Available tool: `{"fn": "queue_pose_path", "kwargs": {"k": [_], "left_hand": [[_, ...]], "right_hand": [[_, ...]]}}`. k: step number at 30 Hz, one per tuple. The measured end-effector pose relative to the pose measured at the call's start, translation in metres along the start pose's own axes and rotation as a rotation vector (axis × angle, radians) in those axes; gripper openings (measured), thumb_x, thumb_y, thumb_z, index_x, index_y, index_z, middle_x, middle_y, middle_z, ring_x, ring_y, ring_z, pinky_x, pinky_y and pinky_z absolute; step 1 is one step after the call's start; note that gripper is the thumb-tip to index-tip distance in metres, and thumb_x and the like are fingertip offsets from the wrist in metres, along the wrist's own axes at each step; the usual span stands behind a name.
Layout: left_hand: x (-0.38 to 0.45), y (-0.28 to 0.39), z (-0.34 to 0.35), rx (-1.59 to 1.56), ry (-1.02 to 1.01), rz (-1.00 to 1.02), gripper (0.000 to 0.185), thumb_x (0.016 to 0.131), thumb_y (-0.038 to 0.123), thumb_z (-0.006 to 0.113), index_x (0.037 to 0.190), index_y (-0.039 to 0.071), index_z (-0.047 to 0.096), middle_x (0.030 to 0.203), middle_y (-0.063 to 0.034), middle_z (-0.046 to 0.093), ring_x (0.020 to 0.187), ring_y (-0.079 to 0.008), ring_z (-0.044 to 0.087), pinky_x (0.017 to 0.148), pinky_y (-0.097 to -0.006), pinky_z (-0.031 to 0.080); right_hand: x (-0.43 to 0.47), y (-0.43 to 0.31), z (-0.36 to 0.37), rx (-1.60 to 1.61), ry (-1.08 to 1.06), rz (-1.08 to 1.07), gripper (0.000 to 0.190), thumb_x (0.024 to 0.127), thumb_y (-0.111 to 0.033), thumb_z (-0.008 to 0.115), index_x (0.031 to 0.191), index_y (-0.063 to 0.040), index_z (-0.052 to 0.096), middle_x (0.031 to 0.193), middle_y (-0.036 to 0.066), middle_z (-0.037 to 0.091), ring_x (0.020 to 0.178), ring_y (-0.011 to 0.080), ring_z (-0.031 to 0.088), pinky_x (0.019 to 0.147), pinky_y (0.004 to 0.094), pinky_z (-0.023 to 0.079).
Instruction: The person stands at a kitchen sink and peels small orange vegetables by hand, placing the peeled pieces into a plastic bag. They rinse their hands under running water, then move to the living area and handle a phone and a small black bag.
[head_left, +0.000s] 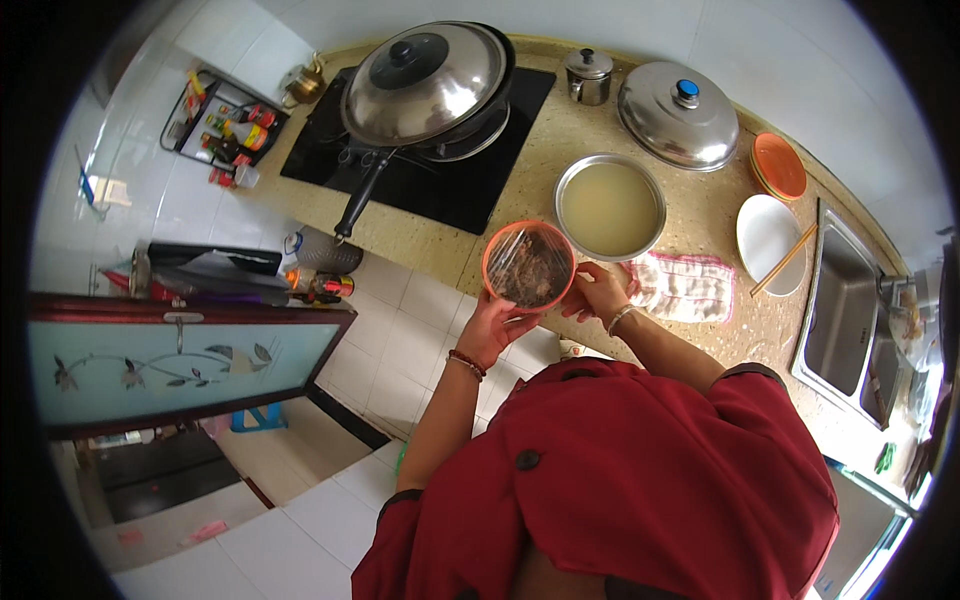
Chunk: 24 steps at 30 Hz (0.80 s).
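Observation:
An orange bowl (570, 281) of dark, shredded-looking food (529, 274) is held over the counter's front edge. Clear plastic wrap (512, 251) stretches across its top and shines in the light. My left hand (491, 330) supports the bowl from the near left, thumb at the rim and fingers beneath. At the right side, my right hand (596, 296) has its thumb and fingers bent together at the rim; whether they also pinch the film is too small to tell. Just beyond the bowl stands a round metal basin (609, 206) of cloudy, pale yellow liquid.
A lidded wok (427, 90) sits on the black cooktop (457, 195), its handle (364, 196) pointing towards me. A checked cloth (682, 287), a white bowl (769, 244) with chopsticks (784, 261), a domed lid (677, 120) and stacked orange bowls (780, 166) occupy the counter near the sink (844, 300).

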<state>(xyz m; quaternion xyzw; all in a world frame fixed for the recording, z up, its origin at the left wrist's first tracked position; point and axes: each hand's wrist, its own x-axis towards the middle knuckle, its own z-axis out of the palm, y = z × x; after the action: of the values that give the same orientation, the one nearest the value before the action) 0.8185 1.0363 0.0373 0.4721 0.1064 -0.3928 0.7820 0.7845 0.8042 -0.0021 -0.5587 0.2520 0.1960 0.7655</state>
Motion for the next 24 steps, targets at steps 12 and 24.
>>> {"fn": "queue_pose_path", "kwargs": {"k": [12,24], "left_hand": [[0.005,0.007,-0.037,-0.026,-0.076,-0.075,0.066,0.083,0.004,0.038,0.147,0.008,0.024,0.138,-0.0177,0.047,0.117,-0.0359,0.058,0.096,-0.05,0.053],[-0.042,0.048,-0.055,0.009,-0.089,-0.076,0.068,0.081,0.005,0.039,0.148,0.008,0.027,0.142,-0.017,0.044,0.126,-0.0342,0.052,0.1,-0.0512,0.049]], "right_hand": [[-0.011,0.032,0.015,0.09,0.018,-0.419,0.014,0.093,-0.01,0.055,0.102,0.001,0.057,0.097,0.011,0.064,0.09,0.0169,0.063,0.073,0.0309,0.056],[-0.015,0.004,0.055,0.69,-0.453,0.114,0.056,0.096,-0.054,0.05,0.125,-0.007,0.054,0.128,0.012,0.058,0.116,0.025,0.055,0.103,0.0415,0.041]]}}
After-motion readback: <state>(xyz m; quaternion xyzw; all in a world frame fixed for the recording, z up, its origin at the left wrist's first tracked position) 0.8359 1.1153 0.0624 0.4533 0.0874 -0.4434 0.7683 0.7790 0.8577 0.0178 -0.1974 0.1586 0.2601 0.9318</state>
